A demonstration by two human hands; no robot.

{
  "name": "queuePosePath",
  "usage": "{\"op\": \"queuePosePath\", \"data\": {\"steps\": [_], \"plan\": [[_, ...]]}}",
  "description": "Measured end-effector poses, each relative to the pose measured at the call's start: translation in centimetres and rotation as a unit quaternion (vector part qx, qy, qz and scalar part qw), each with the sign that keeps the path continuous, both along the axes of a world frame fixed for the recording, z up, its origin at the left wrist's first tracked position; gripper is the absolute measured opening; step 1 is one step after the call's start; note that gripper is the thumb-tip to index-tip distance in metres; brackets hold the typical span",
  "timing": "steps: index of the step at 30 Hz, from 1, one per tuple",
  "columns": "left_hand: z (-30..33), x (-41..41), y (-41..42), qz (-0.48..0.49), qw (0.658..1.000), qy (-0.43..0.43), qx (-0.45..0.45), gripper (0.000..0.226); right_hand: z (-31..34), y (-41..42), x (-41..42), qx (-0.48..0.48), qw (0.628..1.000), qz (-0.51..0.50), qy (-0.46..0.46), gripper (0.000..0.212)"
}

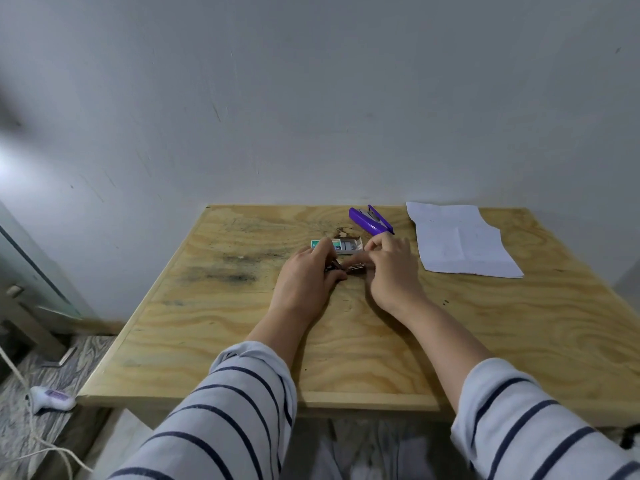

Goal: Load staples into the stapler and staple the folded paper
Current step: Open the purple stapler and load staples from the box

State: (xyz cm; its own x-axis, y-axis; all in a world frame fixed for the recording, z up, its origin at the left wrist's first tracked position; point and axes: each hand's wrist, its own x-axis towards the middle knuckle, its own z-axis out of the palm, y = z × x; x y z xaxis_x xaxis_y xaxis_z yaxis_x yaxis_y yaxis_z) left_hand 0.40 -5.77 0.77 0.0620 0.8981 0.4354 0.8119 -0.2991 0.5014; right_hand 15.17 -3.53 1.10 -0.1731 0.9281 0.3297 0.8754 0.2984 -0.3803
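A purple stapler (370, 220) lies swung open at the back of the wooden table (346, 341). In front of it sits a small staple box (343, 245), its tray slid out to the right. My left hand (304, 278) and my right hand (391, 268) meet just in front of the box. Between their fingertips is a silvery strip of staples (355, 269), pinched by the left hand at one end and by the right hand at the other. White creased paper (460, 244) lies flat at the back right.
The table stands against a grey wall. Dark stains mark its left middle, and there is a chipped spot near the box. On the floor at the left lie a white device with a cord (52, 400) and a glass panel's edge.
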Motion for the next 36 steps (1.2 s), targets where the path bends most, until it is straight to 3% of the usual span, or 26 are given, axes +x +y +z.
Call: {"op": "queuePosePath", "data": {"steps": [3, 8, 10, 13, 15, 17, 22, 30, 36], "plan": [[0.1, 0.1, 0.0, 0.003, 1.000, 0.002, -0.010, 0.028, -0.4, 0.0, 0.7, 0.011, 0.999, 0.021, -0.039, 0.038], [-0.1, 0.0, 0.1, 0.007, 1.000, 0.017, 0.002, 0.027, -0.7, 0.0, 3.0, 0.040, 0.999, 0.017, 0.032, 0.051], [-0.2, 0.0, 0.2, 0.009, 1.000, 0.023, 0.018, 0.026, -1.0, 0.3, 3.6, 0.040, 0.998, 0.006, 0.054, 0.048], [-0.2, -0.1, 0.1, 0.014, 0.999, 0.031, 0.039, 0.023, -1.0, 0.5, 3.7, 0.036, 0.993, -0.001, 0.116, 0.026], [-0.3, -0.1, 0.2, 0.015, 0.999, 0.033, 0.033, 0.023, -1.1, 0.5, 3.6, 0.022, 0.990, 0.015, 0.142, 0.026], [-0.3, -0.2, 0.2, 0.013, 0.999, 0.034, 0.026, 0.023, -1.3, 0.7, 3.4, 0.015, 0.992, 0.016, 0.125, 0.029], [-0.4, -0.3, 0.3, -0.001, 0.999, 0.016, 0.030, 0.021, -1.9, 0.9, 3.5, 0.052, 0.990, -0.004, 0.127, 0.012], [-0.4, -0.2, 0.3, -0.025, 0.998, 0.031, 0.057, 0.016, -1.7, 0.5, 3.6, 0.036, 0.986, 0.036, 0.160, 0.014], [-0.6, 0.1, 0.9, -0.059, 0.987, 0.097, 0.111, 0.031, -1.6, 0.3, 3.4, 0.028, 0.985, 0.051, 0.161, 0.018]]}}
